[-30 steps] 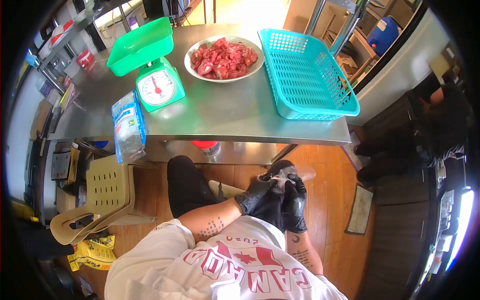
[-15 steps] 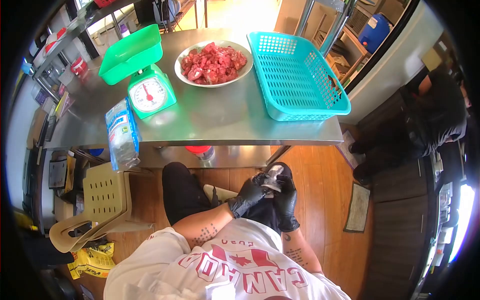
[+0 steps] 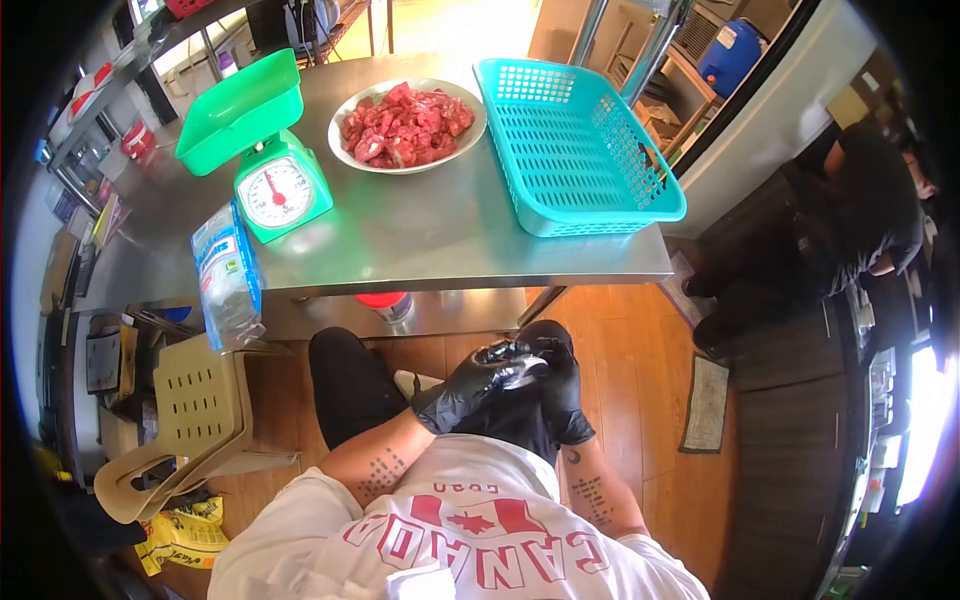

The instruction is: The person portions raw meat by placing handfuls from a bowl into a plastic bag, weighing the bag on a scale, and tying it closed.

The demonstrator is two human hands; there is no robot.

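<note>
Both of my hands wear black gloves and meet above my lap. My left hand (image 3: 468, 385) is closed around a crumpled translucent plastic bag (image 3: 522, 373). Fingers of my right hand (image 3: 563, 388) are bent against the bag's other side, partly hidden by their own knuckles. On the steel table (image 3: 420, 235) in front of me is a white bowl (image 3: 341, 150) heaped with chunks of raw red meat (image 3: 405, 125). A green dial scale (image 3: 280, 190) with a raised pan stands left of it. A blue-and-clear pack of plastic bags (image 3: 228, 275) hangs over the table's front edge.
A turquoise perforated basket (image 3: 570, 150) sits at the table's right end. Beige plastic chairs (image 3: 195, 400) stand at my left, near a yellow bag (image 3: 182, 535) on the floor. At the right, a person in dark clothes (image 3: 860, 210) stands by the dark cabinets (image 3: 790, 430).
The plastic bag, which stuck up pale between my fingers, is now lower and more bunched in my hands. The view has shifted slightly, moving the table things leftward.
</note>
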